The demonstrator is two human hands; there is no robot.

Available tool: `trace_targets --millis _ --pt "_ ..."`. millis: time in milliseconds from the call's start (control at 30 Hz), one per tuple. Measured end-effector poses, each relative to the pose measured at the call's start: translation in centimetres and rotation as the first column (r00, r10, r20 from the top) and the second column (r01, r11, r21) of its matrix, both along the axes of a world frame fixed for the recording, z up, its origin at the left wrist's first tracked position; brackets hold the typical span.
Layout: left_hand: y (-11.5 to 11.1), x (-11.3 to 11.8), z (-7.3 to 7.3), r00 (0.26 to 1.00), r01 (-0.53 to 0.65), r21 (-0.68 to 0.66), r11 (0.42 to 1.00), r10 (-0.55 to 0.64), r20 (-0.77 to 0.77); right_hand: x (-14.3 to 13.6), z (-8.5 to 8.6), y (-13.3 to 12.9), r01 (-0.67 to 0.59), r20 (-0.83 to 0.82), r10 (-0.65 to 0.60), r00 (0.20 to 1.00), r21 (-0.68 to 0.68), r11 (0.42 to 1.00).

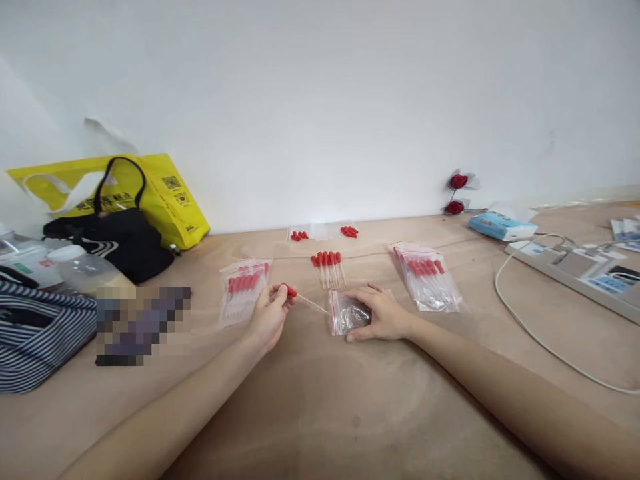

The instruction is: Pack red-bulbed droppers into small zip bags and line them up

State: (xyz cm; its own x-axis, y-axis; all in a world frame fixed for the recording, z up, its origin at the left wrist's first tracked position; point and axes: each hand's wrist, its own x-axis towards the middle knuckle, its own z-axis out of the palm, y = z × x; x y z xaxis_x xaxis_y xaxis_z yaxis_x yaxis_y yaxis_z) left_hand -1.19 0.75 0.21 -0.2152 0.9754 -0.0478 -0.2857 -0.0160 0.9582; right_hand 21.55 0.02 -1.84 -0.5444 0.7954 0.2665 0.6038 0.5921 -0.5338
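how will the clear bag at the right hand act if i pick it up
The clear bag will probably be floppy, since its film looks thin and creased beside the right hand. It should feel very light, as nothing shows inside its visible part. Its glossy surface suggests it could slip over the table if pushed.

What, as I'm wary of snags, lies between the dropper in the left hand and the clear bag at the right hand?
Nothing visible: the dropper points from the left hand to the bag's near edge, by the right hand. The loose droppers lie beyond, toward the wall.
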Motion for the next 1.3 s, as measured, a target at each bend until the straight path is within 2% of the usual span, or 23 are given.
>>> trace_targets --millis 100,200,300,367,433,533,600,700,800,933,1067,1200,1300 --pt "-0.9 1.0 -0.3 0.999 0.039 -0.036 0.999 -0.040 -0.021 -0.1 -0.1 0.0 -0.005 -0.001 0.005 1.000 0.007 1.000" --pt "-2.2 1.5 -0.5 0.963 0.200 -0.074 0.977 -0.210 -0.171 -0.2 -0.1 0.0 -0.001 0.001 0.001 1.000 0.009 1.000" --pt "-2.9 1.7 -0.7 0.824 0.384 -0.089 0.919 -0.385 -0.416 -0.2 -0.1 0.0 0.008 0.000 -0.008 1.000 0.006 1.000" --pt "-2.8 1.8 -0.9 0.709 0.482 -0.083 0.872 -0.444 -0.548 -0.1 -0.1 0.0 0.011 -0.001 -0.011 1.000 0.008 1.000" --pt "-2.3 1.9 -1.1 0.602 0.525 -0.057 0.849 -0.418 -0.680 -0.2 -0.1 0.0 0.007 -0.006 -0.007 1.000 0.015 1.000" --pt "-1.4 2.0 -1.4 0.457 0.507 0.024 0.862 -0.246 -0.855 -0.3 -0.2 0.0 -0.011 -0.010 0.011 1.000 0.023 1.000" --pt "-1.0 2.1 -1.4 0.387 0.506 0.070 0.859 -0.153 -0.909 -0.5 -0.2 -0.1 -0.016 -0.004 0.016 1.000 0.026 1.000" --pt "-0.7 2.0 -1.2 0.309 0.543 0.080 0.836 -0.110 -0.944 -0.5 0.1 -0.2 -0.017 0.008 0.016 1.000 0.046 0.999" --pt "-0.9 1.6 -1.0 0.275 0.570 0.077 0.818 -0.102 -0.956 0.3 0.4 -0.4 -0.045 0.027 0.043 0.999 0.069 0.997" --pt "-1.4 1.2 -1.1 0.264 0.544 0.093 0.834 -0.065 -0.962 2.3 0.3 -0.6 -0.036 0.003 0.036 0.999 0.033 0.999" --pt "-1.7 1.2 -0.9 0.284 0.537 0.099 0.837 -0.069 -0.956 3.4 -0.3 -0.7 -0.006 -0.035 0.006 0.999 -0.003 1.000" --pt "-1.4 1.6 -0.8 0.317 0.534 0.076 0.842 -0.116 -0.941 3.2 -0.4 -0.6 0.003 -0.024 -0.003 1.000 0.000 1.000" --pt "-0.9 2.0 -1.2 0.330 0.520 0.023 0.854 -0.176 -0.927 2.8 -0.2 -0.6 -0.007 -0.044 0.006 0.999 -0.020 1.000"
